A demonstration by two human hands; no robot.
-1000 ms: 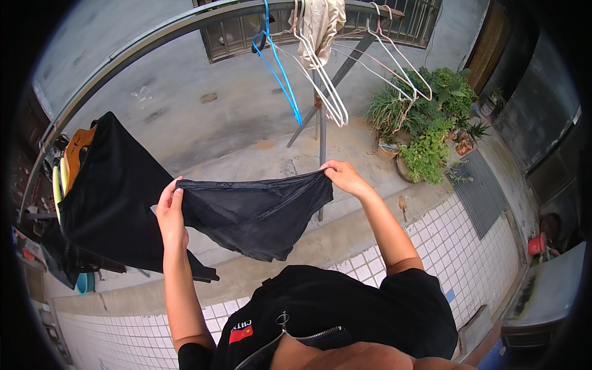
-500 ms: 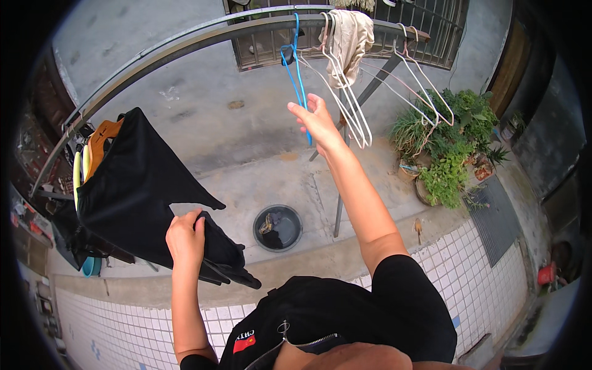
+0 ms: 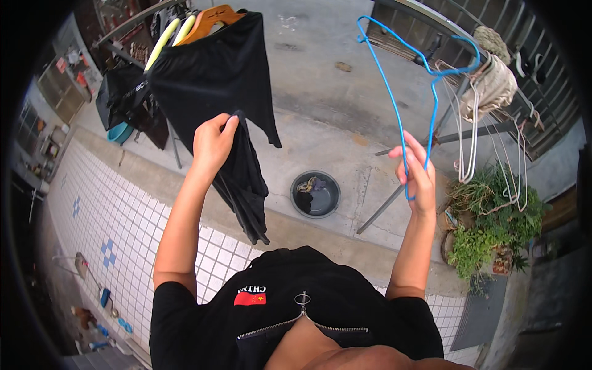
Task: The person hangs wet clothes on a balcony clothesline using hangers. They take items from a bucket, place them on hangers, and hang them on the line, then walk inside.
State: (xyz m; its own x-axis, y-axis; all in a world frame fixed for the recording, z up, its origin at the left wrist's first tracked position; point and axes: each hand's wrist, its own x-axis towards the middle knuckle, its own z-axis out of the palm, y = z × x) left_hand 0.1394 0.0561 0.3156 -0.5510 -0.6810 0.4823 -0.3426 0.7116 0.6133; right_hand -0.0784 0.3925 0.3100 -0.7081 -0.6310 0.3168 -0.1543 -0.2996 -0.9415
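Observation:
My left hand [image 3: 213,144] is closed in a pinch on a dark garment [image 3: 245,191], which hangs limp below the fingers. Just beyond it, a black piece of clothing [image 3: 213,74] hangs from a brown wooden hanger [image 3: 213,20]; folds overlap, so where the two cloths part is hard to see. On the other side, my right hand [image 3: 418,176] grips the lower end of a blue hanger [image 3: 387,80]. The hanger's hook points up and away from me, and nothing hangs on it.
White wire hangers [image 3: 473,139] and a beige cloth [image 3: 497,87] hang on the rail at right, above potted plants [image 3: 493,222]. A dark basin [image 3: 333,206] with cloths in it stands on the concrete. Black clothing [image 3: 117,86] and a teal basin [image 3: 121,133] are at left.
My right hand has closed on the blue hanger and brought it off the rail toward me. The view has swung left; my left hand still holds the dark garment.

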